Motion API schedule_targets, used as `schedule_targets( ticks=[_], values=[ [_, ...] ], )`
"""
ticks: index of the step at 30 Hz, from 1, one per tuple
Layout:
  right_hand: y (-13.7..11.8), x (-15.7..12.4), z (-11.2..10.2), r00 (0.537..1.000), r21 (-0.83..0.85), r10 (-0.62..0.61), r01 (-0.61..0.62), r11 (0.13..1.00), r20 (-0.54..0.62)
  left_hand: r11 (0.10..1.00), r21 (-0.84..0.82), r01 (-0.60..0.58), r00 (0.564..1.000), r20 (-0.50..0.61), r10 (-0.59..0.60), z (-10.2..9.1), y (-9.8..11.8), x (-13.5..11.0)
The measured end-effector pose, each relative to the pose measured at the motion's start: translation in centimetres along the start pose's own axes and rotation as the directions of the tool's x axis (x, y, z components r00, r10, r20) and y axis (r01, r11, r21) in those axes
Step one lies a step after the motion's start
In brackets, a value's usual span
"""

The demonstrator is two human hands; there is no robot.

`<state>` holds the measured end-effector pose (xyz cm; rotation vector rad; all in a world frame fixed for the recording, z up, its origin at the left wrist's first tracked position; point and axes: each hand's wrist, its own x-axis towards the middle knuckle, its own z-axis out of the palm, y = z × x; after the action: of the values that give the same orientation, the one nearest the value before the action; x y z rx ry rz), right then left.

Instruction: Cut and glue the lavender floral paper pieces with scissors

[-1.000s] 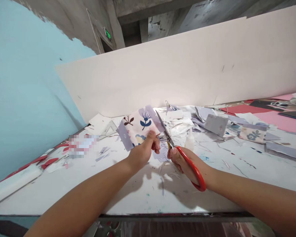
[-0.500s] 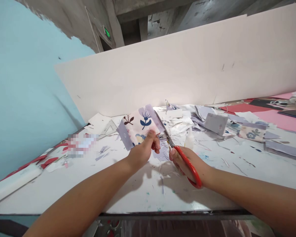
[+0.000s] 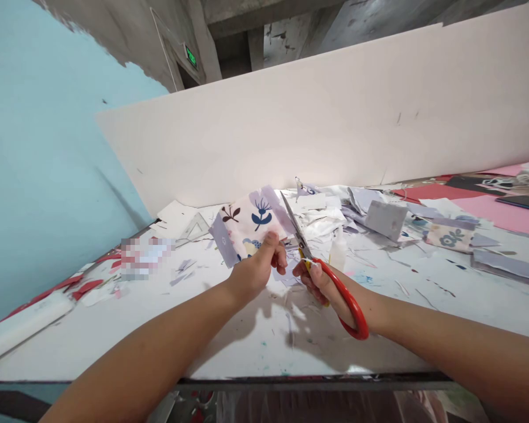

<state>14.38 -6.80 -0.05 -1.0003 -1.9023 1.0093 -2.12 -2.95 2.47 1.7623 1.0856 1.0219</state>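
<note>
Between the thumb and fingers of my left hand (image 3: 264, 257) is a piece of patterned paper (image 3: 248, 216), pale pink with dark red and blue plant prints and lilac borders. It is held up tilted above the table. My right hand (image 3: 321, 283) grips red-handled scissors (image 3: 344, 298), their metal blades pointing up and away, just right of the paper's lilac edge. A small gap shows between blades and paper. Behind the right hand stands a small translucent bottle (image 3: 338, 249).
A heap of white and lilac paper scraps (image 3: 324, 214) lies at the back of the white table (image 3: 127, 335). Folded patterned pieces (image 3: 451, 235) and pink sheets (image 3: 506, 214) lie to the right. A set square (image 3: 196, 228) and a white roll (image 3: 26, 323) are on the left. A pale panel (image 3: 291, 129) rises behind.
The scissors and my right hand have shifted slightly right and down, so the blades now stand apart from the paper's edge. My left hand and the paper have hardly moved.
</note>
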Motion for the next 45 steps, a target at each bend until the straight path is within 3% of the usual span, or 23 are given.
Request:
schedule_targets(
  ticks=[7,15,22,28,32,38,45],
  values=[
    [-0.3,-0.1,-0.1,1.000,-0.050,-0.013,0.013,0.999,0.007,1.000,-0.011,-0.005,0.999,-0.045,0.005,-0.1,-0.2,0.5],
    [-0.2,0.0,0.1,0.999,-0.005,0.037,-0.037,0.999,-0.015,1.000,-0.014,0.003,1.000,0.000,-0.003,-0.1,0.5,0.0],
    [0.1,0.0,0.1,0.997,0.024,0.041,-0.039,0.999,-0.061,0.999,0.037,0.014,0.999,-0.041,-0.012,-0.1,0.4,0.1],
    [-0.3,-0.1,0.1,0.999,-0.069,0.043,-0.044,0.997,-0.026,1.000,-0.004,-0.027,0.992,-0.125,0.026,-0.2,-0.4,0.6],
    [-0.3,-0.1,0.1,1.000,-0.079,0.029,-0.029,0.996,-0.003,0.997,-0.046,-0.063,0.991,-0.119,0.057,-0.2,-0.6,0.8],
    [-0.3,-0.1,0.2,0.999,-0.082,-0.031,0.032,0.996,0.013,0.999,0.039,-0.025,0.992,-0.123,0.029,-0.2,-0.4,0.5],
    [-0.1,0.0,0.4,0.999,-0.063,0.018,-0.021,0.998,-0.041,0.998,0.061,-0.033,0.996,-0.077,0.038,-0.1,0.0,0.2]
  ],
)
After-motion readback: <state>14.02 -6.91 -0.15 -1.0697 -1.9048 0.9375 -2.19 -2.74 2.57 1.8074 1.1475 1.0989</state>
